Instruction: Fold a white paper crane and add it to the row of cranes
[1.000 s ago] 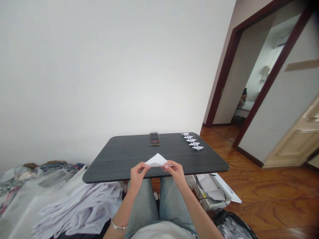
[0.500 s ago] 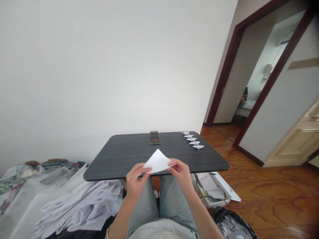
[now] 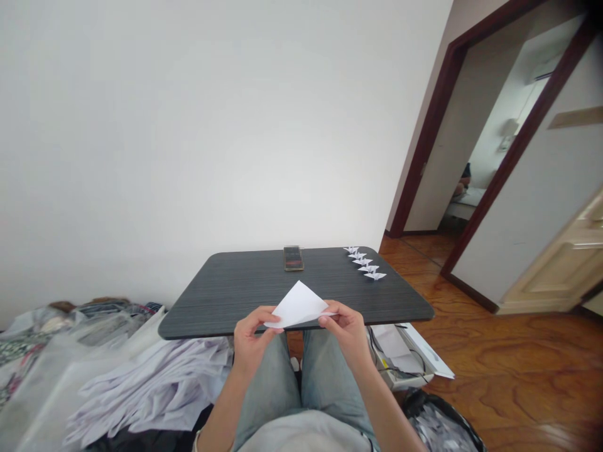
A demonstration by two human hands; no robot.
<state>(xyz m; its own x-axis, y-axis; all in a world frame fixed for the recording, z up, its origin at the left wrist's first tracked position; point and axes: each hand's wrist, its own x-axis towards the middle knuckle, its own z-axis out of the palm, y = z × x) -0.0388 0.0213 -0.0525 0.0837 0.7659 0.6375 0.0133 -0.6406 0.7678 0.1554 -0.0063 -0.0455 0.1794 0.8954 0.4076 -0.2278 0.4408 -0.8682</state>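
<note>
I hold a white paper triangle (image 3: 300, 304), folded, in the air just over the near edge of the dark table (image 3: 235, 295). My left hand (image 3: 252, 339) pinches its lower left corner between thumb and fingers. My right hand (image 3: 346, 329) pinches its right corner. The triangle's point tilts up and away from me. Both hands hang above my knees in light jeans.
A phone (image 3: 293, 258) lies at the table's far edge. A row of several small white folded paper figures (image 3: 365, 263) runs along the far right of the table. Heaped white cloth (image 3: 155, 383) lies left, an open box (image 3: 405, 358) right, a doorway (image 3: 475, 157) beyond.
The paper triangle has tipped up from nearly flat to a raised point. Both hands have drawn slightly nearer to me and lower in view, still pinching its corners.
</note>
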